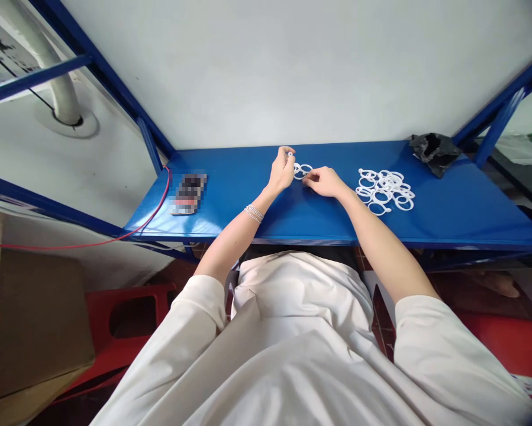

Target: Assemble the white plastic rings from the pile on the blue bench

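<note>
My left hand [282, 170] is over the middle of the blue bench, its fingers curled around a white plastic ring; a small eyelet shows between thumb and fingertips. Beside it, a few linked or overlapping white rings [307, 167] lie between my two hands. My right hand [324, 181] has thumb and fingers pinched together at the near right edge of these rings, and its fingertips partly cover what they grip. To the right of my right hand lies a loose pile of several white plastic rings [383, 199] with small eyelets.
The blue bench [230, 219] stands against a pale wall. A phone-like object [188, 194], blurred out, lies on its left. A crumpled black plastic bag [435, 152] sits at the back right. A red cable [161, 198] crosses the left edge. Blue frame posts flank both sides.
</note>
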`<state>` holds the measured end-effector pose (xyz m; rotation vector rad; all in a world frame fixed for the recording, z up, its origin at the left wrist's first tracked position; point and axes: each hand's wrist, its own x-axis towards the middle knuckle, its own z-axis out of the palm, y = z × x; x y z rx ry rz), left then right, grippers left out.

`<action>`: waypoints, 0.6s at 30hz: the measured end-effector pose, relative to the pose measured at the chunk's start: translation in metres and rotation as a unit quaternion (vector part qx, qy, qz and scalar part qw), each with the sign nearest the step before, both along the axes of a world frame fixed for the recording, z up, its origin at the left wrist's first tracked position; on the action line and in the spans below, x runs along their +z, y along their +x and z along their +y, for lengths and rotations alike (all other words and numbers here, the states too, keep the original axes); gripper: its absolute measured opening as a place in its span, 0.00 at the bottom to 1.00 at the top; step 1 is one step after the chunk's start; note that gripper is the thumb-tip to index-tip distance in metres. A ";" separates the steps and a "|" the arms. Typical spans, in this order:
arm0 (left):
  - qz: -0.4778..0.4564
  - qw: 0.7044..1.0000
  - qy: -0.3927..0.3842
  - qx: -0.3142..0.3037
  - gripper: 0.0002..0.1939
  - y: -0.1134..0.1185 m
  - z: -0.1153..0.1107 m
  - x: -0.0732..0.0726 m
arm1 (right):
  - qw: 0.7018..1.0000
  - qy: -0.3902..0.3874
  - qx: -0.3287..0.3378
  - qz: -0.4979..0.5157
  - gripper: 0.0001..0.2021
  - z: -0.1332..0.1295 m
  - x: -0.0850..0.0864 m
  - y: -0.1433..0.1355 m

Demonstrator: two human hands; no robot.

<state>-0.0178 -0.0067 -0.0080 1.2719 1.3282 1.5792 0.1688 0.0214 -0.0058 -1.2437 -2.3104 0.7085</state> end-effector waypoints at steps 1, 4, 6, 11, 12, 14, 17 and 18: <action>0.018 1.000 0.000 -0.006 0.10 -0.001 0.001 0.000 | 1.000 0.007 -0.002 -0.003 0.08 0.000 0.000 0.000; 0.100 0.995 0.003 -0.014 0.17 -0.002 0.004 -0.001 | 0.997 0.057 -0.043 -0.034 0.11 0.005 0.001 0.006; 0.161 0.987 -0.002 -0.004 0.21 -0.003 0.006 -0.003 | 0.985 0.109 -0.118 -0.069 0.16 0.013 0.001 0.020; 0.261 0.965 -0.007 0.031 0.25 -0.010 0.011 -0.011 | 0.933 0.102 -0.313 -0.144 0.41 0.043 -0.009 0.072; 0.271 0.962 -0.009 0.033 0.25 -0.011 0.012 -0.012 | 0.927 0.064 -0.331 -0.166 0.43 0.049 -0.012 0.079; 0.284 0.958 -0.018 0.036 0.25 -0.013 0.014 -0.014 | 0.917 0.004 -0.344 -0.202 0.41 0.058 -0.017 0.087; 0.296 0.953 -0.037 0.042 0.23 -0.012 0.015 -0.016 | 0.912 -0.013 -0.345 -0.221 0.29 0.065 -0.021 0.084; 0.298 0.952 -0.044 0.045 0.22 -0.012 0.015 -0.016 | 0.912 -0.008 -0.347 -0.218 0.25 0.066 -0.021 0.081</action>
